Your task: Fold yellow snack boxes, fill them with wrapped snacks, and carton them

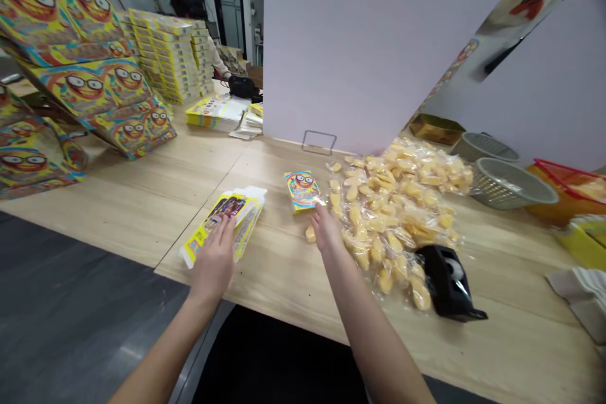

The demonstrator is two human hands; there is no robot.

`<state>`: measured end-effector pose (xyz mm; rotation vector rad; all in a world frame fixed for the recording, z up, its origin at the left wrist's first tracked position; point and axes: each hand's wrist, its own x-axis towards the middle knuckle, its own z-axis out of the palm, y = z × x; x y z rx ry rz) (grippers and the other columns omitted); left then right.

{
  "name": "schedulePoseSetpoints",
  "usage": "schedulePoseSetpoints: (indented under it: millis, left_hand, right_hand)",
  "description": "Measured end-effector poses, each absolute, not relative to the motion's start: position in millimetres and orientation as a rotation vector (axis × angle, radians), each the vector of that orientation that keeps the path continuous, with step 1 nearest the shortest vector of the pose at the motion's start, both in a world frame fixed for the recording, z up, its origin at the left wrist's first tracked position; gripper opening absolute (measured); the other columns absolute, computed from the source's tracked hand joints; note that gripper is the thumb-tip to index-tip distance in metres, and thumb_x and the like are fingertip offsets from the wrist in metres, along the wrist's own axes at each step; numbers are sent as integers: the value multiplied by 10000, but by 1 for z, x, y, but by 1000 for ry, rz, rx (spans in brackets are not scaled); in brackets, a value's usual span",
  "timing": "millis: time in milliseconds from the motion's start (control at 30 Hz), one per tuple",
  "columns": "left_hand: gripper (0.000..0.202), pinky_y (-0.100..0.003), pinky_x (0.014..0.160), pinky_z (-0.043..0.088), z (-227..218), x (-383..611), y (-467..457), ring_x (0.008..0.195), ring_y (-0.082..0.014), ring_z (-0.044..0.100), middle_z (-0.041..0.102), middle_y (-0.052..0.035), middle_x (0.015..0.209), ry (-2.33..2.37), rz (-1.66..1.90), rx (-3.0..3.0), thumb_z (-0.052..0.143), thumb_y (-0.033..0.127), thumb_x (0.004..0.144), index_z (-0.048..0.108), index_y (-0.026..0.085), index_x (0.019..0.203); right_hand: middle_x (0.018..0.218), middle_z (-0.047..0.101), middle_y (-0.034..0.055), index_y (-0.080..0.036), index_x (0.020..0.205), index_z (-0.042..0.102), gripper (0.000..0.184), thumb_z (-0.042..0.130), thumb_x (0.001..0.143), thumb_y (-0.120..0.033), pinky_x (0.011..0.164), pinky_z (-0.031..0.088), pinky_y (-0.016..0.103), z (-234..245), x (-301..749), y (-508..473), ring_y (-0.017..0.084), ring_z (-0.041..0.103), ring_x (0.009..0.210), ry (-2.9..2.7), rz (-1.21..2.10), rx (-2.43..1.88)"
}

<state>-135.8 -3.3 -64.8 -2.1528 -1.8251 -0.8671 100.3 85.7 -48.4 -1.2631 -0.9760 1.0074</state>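
Observation:
My left hand (214, 259) lies with stretched fingers on an unsealed yellow printed carton (249, 221), whose white end flaps stick out at the far end. To its right, a small yellow-and-blue box (303, 189) with a smiling face in glasses lies on the table. My right hand (326, 228) reaches to the near right corner of this box. Its fingertips touch or overlap that corner, and the thumb stands apart below it. Beside this hand spread many clear-wrapped yellow pieces (379, 202), with one loose piece (310, 233) left of the wrist.
A black tape dispenser (449, 281) stands right of the wrapped pieces. Grey baskets (511, 183) and an orange crate (568, 196) line the right side. A pale panel (350, 44) rises behind a wire stand (319, 142). Face-printed display boxes (89, 85) and stacked cartons (165, 53) stand left; a person's arm (218, 60) shows behind.

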Motion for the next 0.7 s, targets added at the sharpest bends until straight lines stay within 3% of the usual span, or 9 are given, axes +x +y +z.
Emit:
schedulePoseSetpoints:
  millis: [133,233,300,367,467,567,633,700]
  left_hand:
    - [581,-470,1087,379,-48,-101,-34,1353,-266,417,481,-145,1429,-1528,-1017,-2305,356,49,900,321,198,1460]
    - [561,-466,1112,345,-39,-64,-59,1367,-262,394,485,-153,1422,-1253,-1024,-2594,433,123,905,329,183,1453]
    - [638,-536,1121,300,-32,-51,-63,1389,-323,341,444,-186,1442,-1365,-1159,-2578,581,285,866,334,164,1441]
    - [722,-549,1076,355,-27,-49,-55,1343,-355,399,471,-197,1411,-1654,-1336,-2522,674,400,798,369,163,1407]
    - [371,-370,875,526,-18,-53,-35,1037,-241,648,667,-93,1159,-1926,-1382,-2915,568,362,883,546,205,1218]
    - [208,-282,812,513,-4,-48,-35,906,-177,661,704,-32,1002,-1943,-1241,-3234,488,297,924,627,219,1057]
    - [210,-279,831,490,7,-43,-44,916,-173,641,695,-33,987,-1885,-1153,-3307,470,282,928,635,221,1043]
    - [228,-301,860,477,12,-41,-51,932,-181,628,680,-50,982,-1821,-1140,-3406,454,317,936,637,212,1023]
  right_hand:
    - [1287,592,125,-225,1293,494,531,604,828,-458,827,556,406,-34,98,4,245,631,1084,-897,1192,-1173]
    - [1160,673,98,-220,1156,605,392,618,836,-446,851,546,428,-25,107,-36,260,645,1045,-887,1250,-1130]
    - [1049,708,87,-209,1071,632,343,612,838,-460,810,553,435,-22,122,-48,262,668,959,-867,1253,-1143]
    - [1001,712,85,-204,1056,625,346,610,835,-469,771,556,433,-20,143,-54,257,673,897,-953,1286,-1158]
    - [1023,672,86,-198,1108,575,387,656,806,-426,765,539,405,-12,169,-62,237,643,897,-1132,834,-1352]
    - [998,609,71,-194,1089,540,391,708,772,-350,774,500,377,2,180,-69,212,590,884,-1258,62,-1475]
    - [936,594,54,-194,1004,549,342,734,754,-337,774,481,368,13,180,-70,206,570,855,-1536,19,-1474]
    - [856,585,28,-204,879,547,284,757,736,-331,737,473,342,24,176,-70,196,561,810,-1804,243,-1457]
